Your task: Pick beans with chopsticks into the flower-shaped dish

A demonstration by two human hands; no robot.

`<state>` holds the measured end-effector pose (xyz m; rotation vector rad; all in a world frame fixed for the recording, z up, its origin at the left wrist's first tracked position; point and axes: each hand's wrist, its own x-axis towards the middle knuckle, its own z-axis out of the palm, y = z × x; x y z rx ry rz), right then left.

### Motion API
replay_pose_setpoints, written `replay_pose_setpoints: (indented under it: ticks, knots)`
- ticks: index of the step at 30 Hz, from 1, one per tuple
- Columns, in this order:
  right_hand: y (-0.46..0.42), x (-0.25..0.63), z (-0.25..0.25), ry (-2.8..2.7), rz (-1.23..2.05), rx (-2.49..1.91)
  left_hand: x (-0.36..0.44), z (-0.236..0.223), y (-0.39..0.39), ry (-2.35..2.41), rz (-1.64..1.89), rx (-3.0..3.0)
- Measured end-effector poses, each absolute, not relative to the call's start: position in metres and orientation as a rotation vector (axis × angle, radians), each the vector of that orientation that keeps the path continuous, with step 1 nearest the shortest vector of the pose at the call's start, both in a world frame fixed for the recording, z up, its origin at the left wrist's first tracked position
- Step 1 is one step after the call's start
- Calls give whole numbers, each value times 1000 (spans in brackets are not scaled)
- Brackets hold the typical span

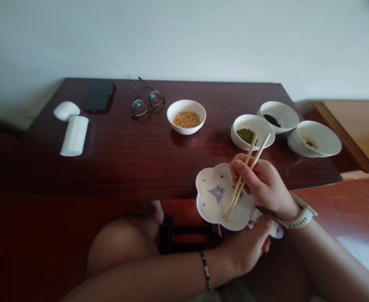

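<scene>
Gripping a dish (pixel 211 209) by its handle (pixel 278 231), the left hand (pixel 252 243) is holding it beside the near edge of the surface (pixel 124 167). The grip of the right hand (pixel 263 182) is clasping two chopsticks (pixel 260 152), tips pointing into the dish. To me, they're looking light and stiff, suiting a mid-length pinch; the dish is seeming hard, smooth, chippable, its handle probably offering the safest hold.

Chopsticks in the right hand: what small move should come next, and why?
Perhaps pinch the chopsticks gently together: the right hand holds them slanting down into the flower-shaped dish, their tips close to each other, and the left hand grips the dish's handle, which should steady it. Whether the tips touch anything small, I cannot tell.
</scene>
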<state>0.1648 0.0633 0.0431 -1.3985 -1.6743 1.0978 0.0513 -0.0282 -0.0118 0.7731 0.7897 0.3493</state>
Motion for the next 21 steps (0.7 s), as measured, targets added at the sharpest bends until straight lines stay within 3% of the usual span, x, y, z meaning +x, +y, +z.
replay_pose_setpoints:
  ticks: [21]
  knots:
    - [64, 165, 41, -1631, 1113, -1395, 56, -25, -35, 770, 459, 747]
